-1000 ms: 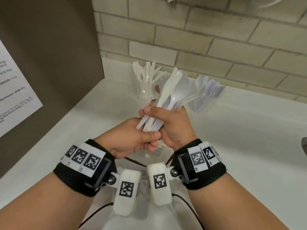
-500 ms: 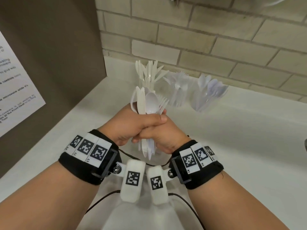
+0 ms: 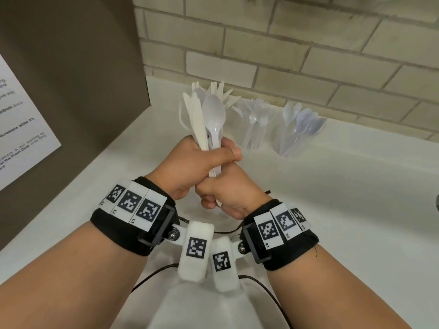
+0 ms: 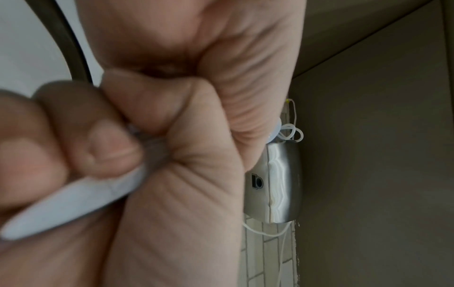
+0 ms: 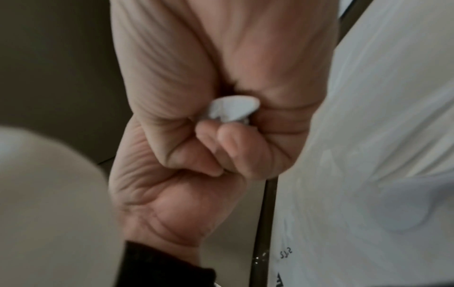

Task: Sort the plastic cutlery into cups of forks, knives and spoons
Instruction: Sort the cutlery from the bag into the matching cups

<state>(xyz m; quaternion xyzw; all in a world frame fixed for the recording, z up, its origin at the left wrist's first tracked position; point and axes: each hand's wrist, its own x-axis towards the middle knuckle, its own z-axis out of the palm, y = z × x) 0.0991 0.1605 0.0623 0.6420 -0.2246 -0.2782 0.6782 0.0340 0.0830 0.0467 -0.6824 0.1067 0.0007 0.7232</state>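
Observation:
A bundle of white plastic cutlery (image 3: 206, 129) stands upright between my two hands, a spoon bowl (image 3: 213, 112) and knife blades (image 3: 196, 115) at its top. My left hand (image 3: 202, 162) grips the handles high up. Just below it my right hand (image 3: 223, 198) grips the handle ends (image 5: 233, 110). In the left wrist view one white handle (image 4: 73, 200) sticks out of the fist. Behind, by the wall, stand three clear cups: knives (image 3: 223, 93), partly hidden by the bundle, forks (image 3: 256, 122) and spoons (image 3: 297, 129).
The white counter (image 3: 332, 198) runs along a brick wall (image 3: 285, 55). A brown panel with a printed notice (image 3: 21, 129) closes the left side. A metal object (image 3: 436, 205) shows at the right edge. Cables (image 3: 152, 276) hang beneath my wrists.
The bundle, tilted to the right in my right hand a second ago, now stands upright. My left hand has wrapped round its upper handles and my right hand has slid to the lower ends.

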